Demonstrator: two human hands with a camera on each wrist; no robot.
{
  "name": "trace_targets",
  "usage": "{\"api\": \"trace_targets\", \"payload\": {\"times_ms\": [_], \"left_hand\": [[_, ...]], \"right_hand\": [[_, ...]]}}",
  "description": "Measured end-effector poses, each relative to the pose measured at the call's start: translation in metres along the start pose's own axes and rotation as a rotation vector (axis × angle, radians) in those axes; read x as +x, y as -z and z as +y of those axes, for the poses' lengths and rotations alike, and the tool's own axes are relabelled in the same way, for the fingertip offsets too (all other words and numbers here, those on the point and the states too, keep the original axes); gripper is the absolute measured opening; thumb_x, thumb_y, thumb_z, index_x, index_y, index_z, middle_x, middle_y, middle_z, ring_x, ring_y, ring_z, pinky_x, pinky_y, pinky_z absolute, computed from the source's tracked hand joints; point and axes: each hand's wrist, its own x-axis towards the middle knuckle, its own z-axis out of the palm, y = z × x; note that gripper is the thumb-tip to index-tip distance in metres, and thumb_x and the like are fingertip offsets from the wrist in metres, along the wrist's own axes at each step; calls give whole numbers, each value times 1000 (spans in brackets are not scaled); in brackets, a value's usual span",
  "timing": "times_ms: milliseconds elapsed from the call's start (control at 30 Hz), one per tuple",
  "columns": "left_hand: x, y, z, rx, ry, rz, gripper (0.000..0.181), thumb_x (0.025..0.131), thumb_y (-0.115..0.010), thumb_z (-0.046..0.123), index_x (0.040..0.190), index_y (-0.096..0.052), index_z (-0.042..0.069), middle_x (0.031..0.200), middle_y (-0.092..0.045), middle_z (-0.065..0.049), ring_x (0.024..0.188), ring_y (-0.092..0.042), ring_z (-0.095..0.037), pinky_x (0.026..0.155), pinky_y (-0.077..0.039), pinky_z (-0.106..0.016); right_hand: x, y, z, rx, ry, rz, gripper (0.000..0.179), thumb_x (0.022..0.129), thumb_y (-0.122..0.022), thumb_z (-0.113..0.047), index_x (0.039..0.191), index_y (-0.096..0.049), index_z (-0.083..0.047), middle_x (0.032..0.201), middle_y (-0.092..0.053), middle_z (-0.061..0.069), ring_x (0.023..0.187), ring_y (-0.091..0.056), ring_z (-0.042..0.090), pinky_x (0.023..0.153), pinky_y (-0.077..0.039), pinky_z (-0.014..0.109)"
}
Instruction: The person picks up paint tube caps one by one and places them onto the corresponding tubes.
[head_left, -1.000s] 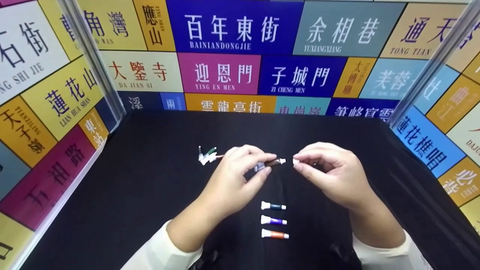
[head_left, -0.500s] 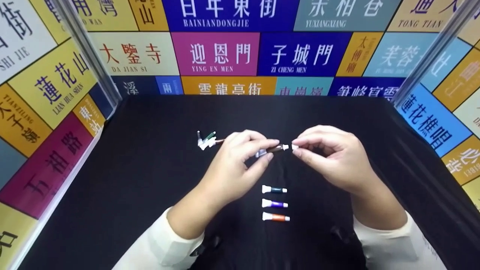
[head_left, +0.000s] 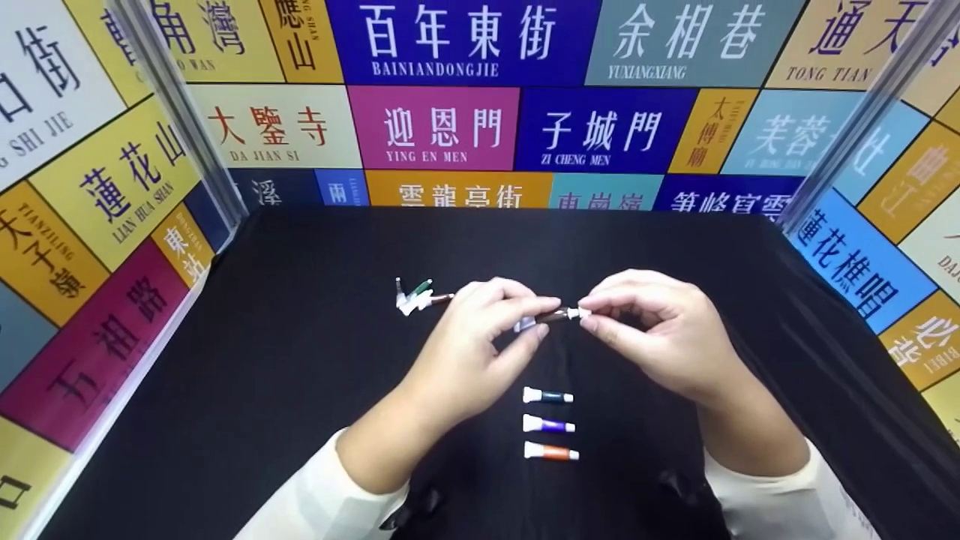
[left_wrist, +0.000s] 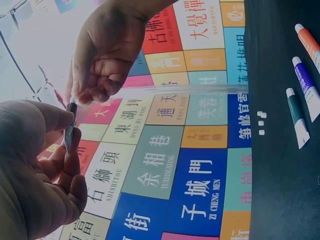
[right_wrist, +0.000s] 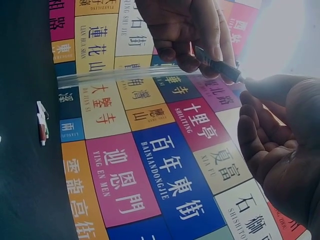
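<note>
My left hand [head_left: 476, 341] pinches a small dark brown paint tube [head_left: 553, 316] between thumb and fingertips, above the table. The tube's white nozzle end points right. A small white cap [head_left: 584, 313] is pinched in my right hand [head_left: 664, 334], right up against that nozzle; whether it is threaded on cannot be seen. In the right wrist view the tube [right_wrist: 220, 66] spans between both hands. Below the hands lie a dark green paint tube [head_left: 553, 396], a purple one [head_left: 553, 424] and an orange one [head_left: 556, 452], in a column, their white caps to the right.
Left of my left hand lies a small pile of paint tubes [head_left: 415, 298], partly hidden by it. Several small white caps [left_wrist: 261, 123] sit on the black tablecloth [head_left: 300, 360] in the left wrist view. Printed panels [head_left: 442, 127] wall the table's back and sides.
The gap between the white cap and the tube's nozzle has closed as my right hand came left. My left hand keeps its pinch on the tube. The head view tilted down, then partly back up.
</note>
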Motion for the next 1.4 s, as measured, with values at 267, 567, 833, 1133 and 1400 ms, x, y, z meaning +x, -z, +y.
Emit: {"api": "trace_targets", "payload": {"times_ms": [267,567,833,1133,1400], "left_hand": [[-2,-3,0,10,-7,-12,27,92,-68,24,119,-73,26,107,-69,10,103,-58,-8,95,-44,-27],[-3,-5,0,16,-17,-37,28,94,-66,24,121,-72,26,107,-68,9,102,-58,-10,93,-45,-27],[-3,-4,1,38,-35,-40,27,94,-66,23,120,-72,24,106,-69,7,102,-59,-12,93,-46,-28],[-3,-3,1,37,-31,-36,28,94,-67,23,121,-72,25,107,-69,7,102,-59,-11,94,-45,-28],[-1,-3,2,30,-30,-20,28,93,-68,22,120,-72,25,106,-69,7,102,-59,-12,94,-45,-28]], "right_hand": [[-1,-3,-1,-19,-6,-15,22,72,-79,12,89,-77,-2,82,-71,8,72,-61,12,60,-50,15],[-5,-2,1,-42,-54,-29,20,74,-79,9,89,-77,-4,83,-72,7,72,-63,10,60,-52,15],[-8,-1,4,-52,-89,-46,19,75,-79,6,90,-77,-6,83,-73,4,71,-63,9,61,-53,16],[-14,1,27,-146,-161,-74,13,84,-78,-13,89,-78,-24,83,-72,-9,66,-58,5,55,-47,17],[-12,3,31,-197,-196,-90,12,87,-75,-17,79,-76,-26,80,-71,-10,65,-56,5,54,-42,19]]}}
